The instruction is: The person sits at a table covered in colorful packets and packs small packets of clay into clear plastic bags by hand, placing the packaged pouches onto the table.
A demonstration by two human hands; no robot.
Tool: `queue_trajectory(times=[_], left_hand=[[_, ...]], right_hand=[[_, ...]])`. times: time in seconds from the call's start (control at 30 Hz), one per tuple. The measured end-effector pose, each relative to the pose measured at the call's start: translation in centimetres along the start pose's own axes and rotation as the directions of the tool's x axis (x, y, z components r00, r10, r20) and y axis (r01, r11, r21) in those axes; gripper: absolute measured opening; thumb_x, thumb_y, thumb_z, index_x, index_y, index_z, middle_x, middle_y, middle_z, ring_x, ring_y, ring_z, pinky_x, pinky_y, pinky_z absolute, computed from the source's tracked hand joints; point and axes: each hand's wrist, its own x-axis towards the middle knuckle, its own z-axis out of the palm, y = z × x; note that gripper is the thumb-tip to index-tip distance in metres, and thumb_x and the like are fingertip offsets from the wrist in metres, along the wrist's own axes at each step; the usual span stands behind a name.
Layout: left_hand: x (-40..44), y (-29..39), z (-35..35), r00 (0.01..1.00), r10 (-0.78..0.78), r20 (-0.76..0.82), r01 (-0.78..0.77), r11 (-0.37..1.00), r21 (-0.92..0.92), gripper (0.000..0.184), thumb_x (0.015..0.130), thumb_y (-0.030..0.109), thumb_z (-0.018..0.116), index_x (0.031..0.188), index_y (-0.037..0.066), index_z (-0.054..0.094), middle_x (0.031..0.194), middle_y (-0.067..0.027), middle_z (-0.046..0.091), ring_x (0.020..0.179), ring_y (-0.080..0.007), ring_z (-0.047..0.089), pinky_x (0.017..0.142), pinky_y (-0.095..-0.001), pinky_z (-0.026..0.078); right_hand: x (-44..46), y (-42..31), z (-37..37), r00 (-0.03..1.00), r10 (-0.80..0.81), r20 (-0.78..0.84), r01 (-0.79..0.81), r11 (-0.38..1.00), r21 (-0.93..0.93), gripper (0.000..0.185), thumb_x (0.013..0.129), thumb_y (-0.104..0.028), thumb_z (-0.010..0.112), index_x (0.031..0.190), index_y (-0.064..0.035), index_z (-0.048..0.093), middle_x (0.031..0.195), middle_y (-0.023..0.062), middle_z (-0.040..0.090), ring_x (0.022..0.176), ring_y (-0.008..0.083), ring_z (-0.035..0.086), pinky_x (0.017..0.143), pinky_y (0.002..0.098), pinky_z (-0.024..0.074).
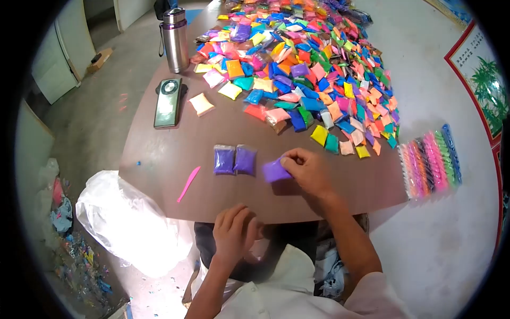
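My right hand [307, 169] pinches the corner of a small purple packet [275, 171] between thumb and fingers, just above the table. To its left, two more purple packets lie side by side: a darker one [223, 160] and a lighter one [245, 159], both in clear plastic. My left hand [234, 234] is at the table's front edge, fingers loosely bent and the thumb side blurred; nothing shows in it. A pink plastic knife [188, 184] lies on the tabletop up and left of that hand.
A large heap of colourful packets [313, 69] covers the far table [159, 159]. At the left stand a steel flask [175, 42] and a phone [168, 103]. A bundle of coloured twisted strips [431, 164] is at the right edge. A white plastic bag [125, 218] hangs front left.
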Motion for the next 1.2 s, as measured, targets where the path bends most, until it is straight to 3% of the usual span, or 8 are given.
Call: queue_trajectory(times=[0.17, 0.23, 0.53, 0.77, 0.93, 1.03, 1.13, 1.2], left_hand=[[-0.3, 0.1, -0.1, 0.999, 0.053, 0.007, -0.053, 0.999, -0.002, 0.023, 0.084, 0.006, 0.078, 0.106, 0.004, 0.07, 0.116, -0.0138, 0.07, 0.104, -0.0352, 0.066, 0.091, -0.0428, 0.053], [-0.4, -0.3, 0.3, 0.994, 0.112, -0.002, -0.111, 0.991, 0.069, 0.022, 0.085, 0.007, 0.078, 0.106, 0.005, 0.071, 0.118, -0.0131, 0.069, 0.105, -0.0344, 0.066, 0.092, -0.0429, 0.052], [-1.0, -0.9, 1.1, 0.987, 0.157, -0.018, -0.153, 0.977, 0.15, 0.025, 0.084, 0.01, 0.079, 0.107, 0.006, 0.07, 0.121, -0.0111, 0.067, 0.11, -0.033, 0.064, 0.096, -0.0428, 0.051], [-1.2, -1.2, 1.3, 0.987, 0.16, -0.015, -0.156, 0.973, 0.171, 0.026, 0.084, 0.012, 0.079, 0.108, 0.007, 0.07, 0.122, -0.011, 0.068, 0.11, -0.0329, 0.064, 0.096, -0.0427, 0.051], [-1.1, -1.3, 1.3, 0.986, 0.166, -0.009, -0.161, 0.97, 0.184, 0.027, 0.085, 0.013, 0.079, 0.109, 0.007, 0.07, 0.123, -0.0113, 0.067, 0.111, -0.0328, 0.063, 0.096, -0.0425, 0.051], [-1.2, -1.3, 1.4, 0.987, 0.16, -0.008, -0.156, 0.973, 0.168, 0.024, 0.085, 0.01, 0.077, 0.107, 0.007, 0.07, 0.123, -0.0132, 0.067, 0.111, -0.0348, 0.063, 0.097, -0.0445, 0.051], [-1.2, -1.4, 1.5, 0.987, 0.162, -0.003, -0.159, 0.971, 0.176, 0.025, 0.085, 0.011, 0.078, 0.109, 0.007, 0.07, 0.123, -0.013, 0.067, 0.111, -0.0349, 0.063, 0.098, -0.0447, 0.05], [-1.1, -1.2, 1.4, 0.987, 0.158, 0.008, -0.157, 0.97, 0.185, 0.026, 0.085, 0.012, 0.078, 0.109, 0.007, 0.07, 0.124, -0.0131, 0.067, 0.112, -0.0349, 0.063, 0.098, -0.0447, 0.05]], right_hand=[[-1.0, 1.3, 2.0, 0.998, 0.022, 0.056, -0.028, 0.994, 0.105, 0.027, 0.09, -0.017, 0.072, 0.108, 0.0029, 0.074, 0.092, 0.0089, 0.075, 0.086, 0.0145, 0.069, 0.077, 0.0316, 0.0551], [-0.1, 2.0, 2.3, 0.991, -0.118, 0.068, 0.121, 0.992, -0.046, 0.027, 0.094, -0.014, 0.069, 0.112, 0.0053, 0.073, 0.095, 0.0101, 0.075, 0.087, 0.0152, 0.069, 0.077, 0.0311, 0.055], [0.9, 3.5, 2.4, 0.937, -0.342, 0.073, 0.349, 0.902, -0.255, 0.027, 0.095, -0.008, 0.06, 0.117, 0.0015, 0.074, 0.103, 0.0214, 0.076, 0.094, 0.0319, 0.075, 0.085, 0.0379, 0.0568], [1.4, 3.5, 2.6, 0.927, -0.372, 0.056, 0.371, 0.883, -0.288, 0.023, 0.094, -0.005, 0.061, 0.111, 0.0021, 0.073, 0.102, 0.0213, 0.075, 0.095, 0.0342, 0.074, 0.084, 0.0404, 0.057], [2.6, 4.5, 2.5, 0.814, -0.579, -0.045, 0.528, 0.771, -0.357, 0.02, 0.09, -0.003, 0.063, 0.108, 0.0015, 0.071, 0.11, 0.0208, 0.071, 0.1, 0.0372, 0.07, 0.086, 0.0417, 0.056], [1.6, 4.1, 2.0, 0.864, -0.501, -0.045, 0.471, 0.837, -0.277, 0.023, 0.088, -0.006, 0.067, 0.11, 0.0, 0.072, 0.117, 0.0195, 0.07, 0.106, 0.0386, 0.068, 0.093, 0.0435, 0.0543], [-0.8, 3.0, 1.4, 0.769, -0.634, 0.08, 0.599, 0.672, -0.436, 0.029, 0.086, -0.012, 0.072, 0.114, -0.0036, 0.073, 0.124, 0.0168, 0.068, 0.114, 0.0375, 0.065, 0.1, 0.046, 0.0508], [-2.2, 2.2, 1.3, 0.782, -0.611, 0.123, 0.589, 0.659, -0.468, 0.034, 0.084, -0.016, 0.075, 0.116, -0.0053, 0.073, 0.126, 0.0161, 0.067, 0.116, 0.037, 0.064, 0.102, 0.0468, 0.049]])
